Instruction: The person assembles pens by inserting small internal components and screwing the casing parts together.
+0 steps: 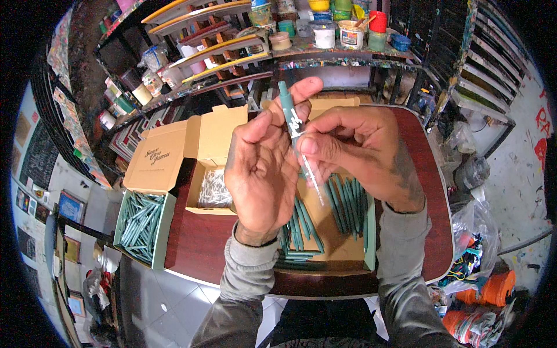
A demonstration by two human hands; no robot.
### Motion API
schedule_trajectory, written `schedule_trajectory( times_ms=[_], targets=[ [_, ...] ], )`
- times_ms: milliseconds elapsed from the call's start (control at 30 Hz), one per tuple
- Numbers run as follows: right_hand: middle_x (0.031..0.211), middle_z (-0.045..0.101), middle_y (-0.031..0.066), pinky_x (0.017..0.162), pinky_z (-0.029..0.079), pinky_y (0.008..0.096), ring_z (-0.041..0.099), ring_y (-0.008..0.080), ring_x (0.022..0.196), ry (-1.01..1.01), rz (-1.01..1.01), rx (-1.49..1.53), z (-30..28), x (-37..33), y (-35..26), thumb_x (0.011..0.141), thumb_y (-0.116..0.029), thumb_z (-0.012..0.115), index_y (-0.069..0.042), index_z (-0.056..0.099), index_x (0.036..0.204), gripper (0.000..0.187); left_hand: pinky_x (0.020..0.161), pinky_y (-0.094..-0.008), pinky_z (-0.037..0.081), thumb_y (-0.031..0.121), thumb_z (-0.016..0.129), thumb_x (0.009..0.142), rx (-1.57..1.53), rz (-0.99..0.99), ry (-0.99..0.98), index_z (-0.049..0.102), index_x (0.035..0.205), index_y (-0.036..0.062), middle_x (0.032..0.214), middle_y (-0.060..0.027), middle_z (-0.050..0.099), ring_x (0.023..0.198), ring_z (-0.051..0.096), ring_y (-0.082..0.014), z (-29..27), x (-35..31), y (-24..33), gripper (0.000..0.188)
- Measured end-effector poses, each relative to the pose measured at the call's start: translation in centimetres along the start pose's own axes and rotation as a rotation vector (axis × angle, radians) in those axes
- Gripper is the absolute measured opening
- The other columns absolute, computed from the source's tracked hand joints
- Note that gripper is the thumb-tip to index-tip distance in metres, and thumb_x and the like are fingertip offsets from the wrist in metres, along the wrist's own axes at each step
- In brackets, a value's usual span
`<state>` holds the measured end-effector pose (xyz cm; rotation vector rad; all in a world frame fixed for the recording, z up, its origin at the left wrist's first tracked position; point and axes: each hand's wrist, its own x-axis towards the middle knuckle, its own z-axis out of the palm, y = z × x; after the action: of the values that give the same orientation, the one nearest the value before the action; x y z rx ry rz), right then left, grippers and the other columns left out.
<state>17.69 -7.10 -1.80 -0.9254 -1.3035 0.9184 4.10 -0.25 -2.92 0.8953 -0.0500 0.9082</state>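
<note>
My left hand [264, 168] and my right hand [357, 148] are raised together over a dark red table [197, 243]. Between them I hold a teal pen [288, 110] with white print, upright and slightly tilted. Its top sticks out above my left fingers. The fingers of my right hand pinch a clear thin sleeve or refill [311, 174] at the pen's lower end. Under my hands lies an open cardboard box [336, 246] holding several more teal pens [348, 203].
At the left, a teal-sided box [142, 223] is full of teal pens. Beside it, a small open cardboard box [212, 188] holds clear pieces. Shelves with paint pots [348, 32] stand behind the table. Bags and orange objects [490, 290] sit at the right.
</note>
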Motion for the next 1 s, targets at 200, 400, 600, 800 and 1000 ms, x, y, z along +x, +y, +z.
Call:
schedule_trajectory(
  times_ms=[200, 400, 600, 800, 1000],
  targets=[
    [0.077, 0.066, 0.0055, 0.058, 0.051, 0.0228, 0.061, 0.0085, 0.066, 0.007, -0.033, 0.019, 0.0, 0.2, 0.3, 0.089, -0.014, 0.069, 0.003, 0.066, 0.094, 0.017, 0.105, -0.0334, 0.036, 0.033, 0.026, 0.097, 0.015, 0.001, -0.04, 0.045, 0.134, -0.0043, 0.141, -0.0128, 0.045, 0.124, 0.046, -0.0195, -0.1, 0.2, 0.2, 0.055],
    [0.071, 0.063, 0.0035, 0.057, 0.052, 0.024, 0.061, 0.0091, 0.063, 0.012, -0.074, -0.007, 0.0, 0.2, 0.7, 0.091, -0.01, 0.065, 0.002, 0.066, 0.091, 0.011, 0.106, -0.034, 0.036, 0.033, 0.026, 0.098, 0.011, 0.015, -0.096, 0.043, 0.135, -0.0046, 0.142, -0.013, 0.045, 0.125, 0.047, -0.0204, -0.6, 0.4, -0.2, 0.056],
    [0.071, 0.063, 0.0036, 0.057, 0.052, 0.0238, 0.061, 0.0092, 0.061, 0.005, -0.065, 0.023, -0.2, 0.2, 0.8, 0.09, -0.01, 0.065, 0.001, 0.066, 0.092, 0.011, 0.106, -0.0335, 0.036, 0.031, 0.029, 0.097, 0.042, 0.026, -0.06, 0.044, 0.135, -0.0044, 0.141, -0.0139, 0.046, 0.126, 0.046, -0.0201, -0.5, 0.4, -0.3, 0.055],
    [0.073, 0.064, 0.0044, 0.058, 0.052, 0.0242, 0.063, 0.0101, 0.064, 0.009, -0.055, 0.01, -0.1, 0.2, 0.6, 0.089, -0.011, 0.067, 0.002, 0.066, 0.093, 0.013, 0.105, -0.0327, 0.036, 0.031, 0.032, 0.094, 0.057, 0.046, -0.095, 0.045, 0.134, -0.0043, 0.142, -0.0134, 0.046, 0.124, 0.047, -0.0194, -0.6, 0.4, -0.2, 0.055],
    [0.074, 0.063, 0.0054, 0.056, 0.054, 0.0233, 0.062, 0.0093, 0.063, 0.003, -0.027, 0.01, 0.0, 0.1, 0.4, 0.09, -0.012, 0.067, 0.003, 0.064, 0.093, 0.016, 0.105, -0.0315, 0.035, 0.032, 0.033, 0.093, 0.054, 0.055, -0.141, 0.045, 0.134, -0.0042, 0.142, -0.0127, 0.045, 0.123, 0.047, -0.0185, -1.0, 0.5, -0.4, 0.055]
  ],
)
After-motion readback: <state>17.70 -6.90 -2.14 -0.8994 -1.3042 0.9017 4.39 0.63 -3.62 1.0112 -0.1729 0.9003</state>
